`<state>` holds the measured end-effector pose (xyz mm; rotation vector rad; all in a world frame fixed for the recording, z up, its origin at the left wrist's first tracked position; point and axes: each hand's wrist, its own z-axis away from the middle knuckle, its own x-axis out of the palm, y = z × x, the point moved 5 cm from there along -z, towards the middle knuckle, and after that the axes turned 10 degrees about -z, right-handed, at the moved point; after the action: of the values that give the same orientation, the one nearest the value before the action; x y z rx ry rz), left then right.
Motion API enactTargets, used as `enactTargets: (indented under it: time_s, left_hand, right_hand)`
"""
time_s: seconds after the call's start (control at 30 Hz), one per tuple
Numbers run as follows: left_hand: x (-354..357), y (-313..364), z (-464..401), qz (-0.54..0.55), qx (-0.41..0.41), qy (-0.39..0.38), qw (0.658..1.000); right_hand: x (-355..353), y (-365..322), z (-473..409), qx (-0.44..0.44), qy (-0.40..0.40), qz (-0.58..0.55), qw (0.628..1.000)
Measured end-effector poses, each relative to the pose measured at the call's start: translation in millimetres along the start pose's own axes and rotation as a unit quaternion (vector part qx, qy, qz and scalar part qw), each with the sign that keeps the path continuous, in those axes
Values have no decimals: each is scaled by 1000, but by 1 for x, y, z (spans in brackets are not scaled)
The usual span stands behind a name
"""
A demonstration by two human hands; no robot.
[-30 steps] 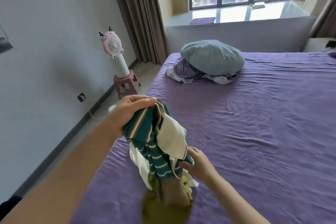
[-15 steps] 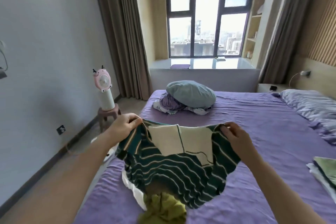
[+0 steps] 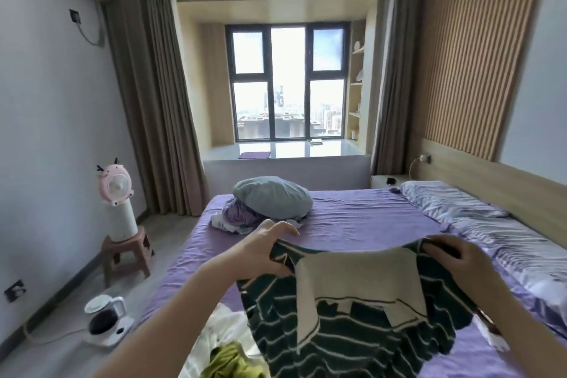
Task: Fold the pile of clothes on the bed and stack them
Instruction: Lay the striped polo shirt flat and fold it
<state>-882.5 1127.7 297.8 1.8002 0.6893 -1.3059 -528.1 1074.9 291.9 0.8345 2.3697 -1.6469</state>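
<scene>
**Striped top held spread above the bed**

At about 8 o'clock, on the floor beside the bed, a white kettle (image 3: 106,314) sits on its base. Above it, near 9 o'clock, a pink fan (image 3: 115,187) stands on a small stool (image 3: 125,250) against the wall.

The left hand (image 3: 264,247) pinches the top left edge of the green striped top (image 3: 346,325), thumb under the cloth and fingers stretched out over it. The top hangs spread between both hands, its cream panel facing the camera, above the purple bed (image 3: 368,221). Below the top, at 6 to 7 o'clock, a white garment (image 3: 224,328) and an olive garment (image 3: 230,362) lie crumpled on the sheet.

Toward 12 o'clock, at the far end of the bed, a grey-blue pillow (image 3: 273,198) rests on a heap of purple and white clothes (image 3: 236,218). Behind it is the window (image 3: 288,83) between drawn-back curtains.

The right hand (image 3: 457,258) grasps the top's right edge, fingers curled over the fabric. At 3 o'clock, striped bedding (image 3: 478,224) lies along the headboard side.
</scene>
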Motion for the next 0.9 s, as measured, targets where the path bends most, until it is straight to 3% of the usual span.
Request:
enactTargets:
  time_s: [0.23, 0.33, 0.53, 0.67, 0.8, 0.9]
  left_hand:
    - [-25, 102, -39, -5, 107, 42, 993]
    - [-29, 141, -54, -38, 114, 89, 989]
    - [-8, 189, -80, -81, 0, 208, 975]
    - [27, 210, -99, 48, -96, 216, 970]
    - [61, 230, -118, 231, -215, 194, 929]
    - [73, 255, -130, 243, -196, 164, 936]
  right_hand:
    - [-89, 10, -15, 2, 9, -50, 999]
    - [-126, 16, -23, -20, 7, -56, 998]
    - [-188, 37, -33, -44, -40, -51, 997]
    - [-210, 59, -37, -42, -81, -24, 996]
    - [-224, 71, -42, -55, -101, -4, 993]
    - [-238, 81, -46, -60, -90, -5, 994]
